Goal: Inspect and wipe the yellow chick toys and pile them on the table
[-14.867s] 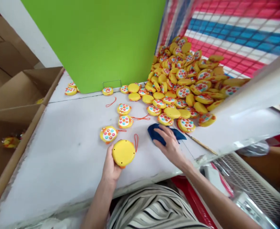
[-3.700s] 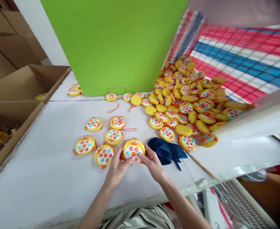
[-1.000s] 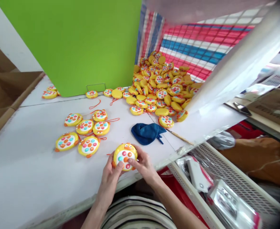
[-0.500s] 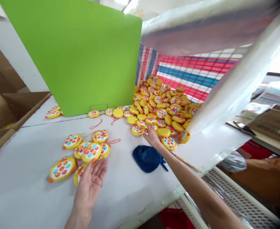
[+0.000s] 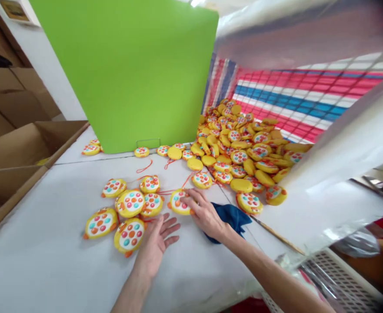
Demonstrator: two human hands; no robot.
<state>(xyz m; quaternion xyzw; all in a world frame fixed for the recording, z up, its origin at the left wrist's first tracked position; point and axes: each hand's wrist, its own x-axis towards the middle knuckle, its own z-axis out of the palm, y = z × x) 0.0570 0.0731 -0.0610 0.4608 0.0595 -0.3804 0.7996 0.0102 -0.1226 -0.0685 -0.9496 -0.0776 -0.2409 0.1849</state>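
Observation:
My right hand (image 5: 206,214) grips a yellow toy (image 5: 179,201) with coloured dots on a white face, just above the table. Palm up and fingers spread, my left hand (image 5: 158,239) holds nothing and lies beside a dotted toy (image 5: 131,235). Several more such toys form a loose group to its left, among them one at the far left (image 5: 100,223) and one resting on others (image 5: 131,203). Red cords trail from some of them. A dark blue cloth (image 5: 232,217) lies partly under my right hand and wrist.
A large pile of the toys (image 5: 240,145) fills the back right beside a striped, netted wall (image 5: 285,100). A green board (image 5: 129,78) stands behind. An open cardboard box (image 5: 15,148) is at left, and a thin wooden stick (image 5: 278,234) at right.
My right hand has moved left from the pile's edge, bringing a toy towards the group. My left hand has shifted right relative to the group. The view has turned slightly.

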